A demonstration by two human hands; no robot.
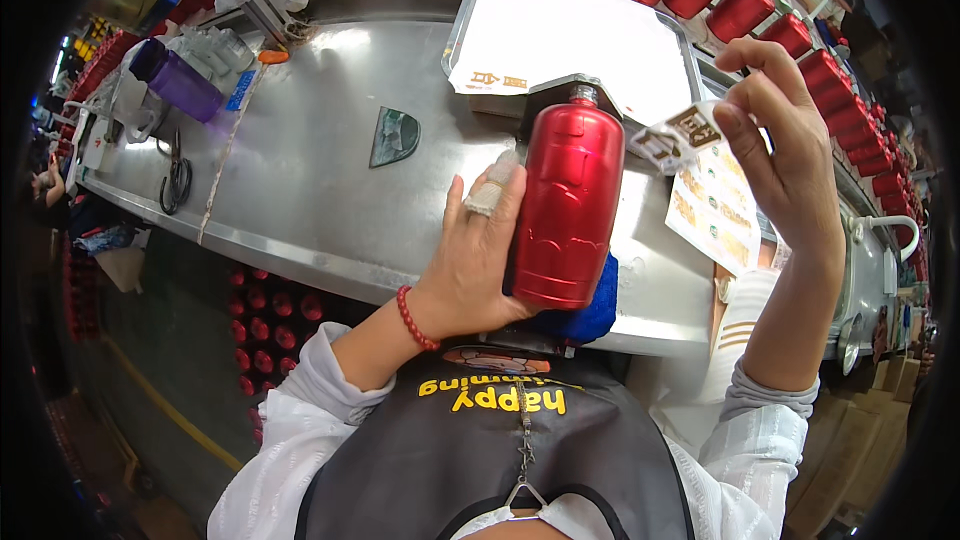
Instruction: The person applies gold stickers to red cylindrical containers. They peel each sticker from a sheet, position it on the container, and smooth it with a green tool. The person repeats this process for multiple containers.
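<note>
A glossy red bottle (570, 210) with a narrow, bare neck lies tilted on a support above the metal workbench, its neck pointing away from me. My left hand (465, 265) grips its left side, with a cloth wrap around one finger and a red bead bracelet on the wrist. To the right of the bottle, my raised right hand (790, 155) pinches a small clear decal sticker (682, 138) with brown-gold characters between thumb and finger. The sticker is apart from the bottle. Under the bottle's near end shows a blue cloth pad (602, 305).
A tray (455, 45) with a white sheet stands behind the bottle. On the metal bench (300, 140) lie a dark green scraper-like piece (395, 137), black scissors (176, 175) and a purple bottle (180, 82). Sticker sheets (715, 205) hang at right. Red bottles (740, 8) line the conveyor.
</note>
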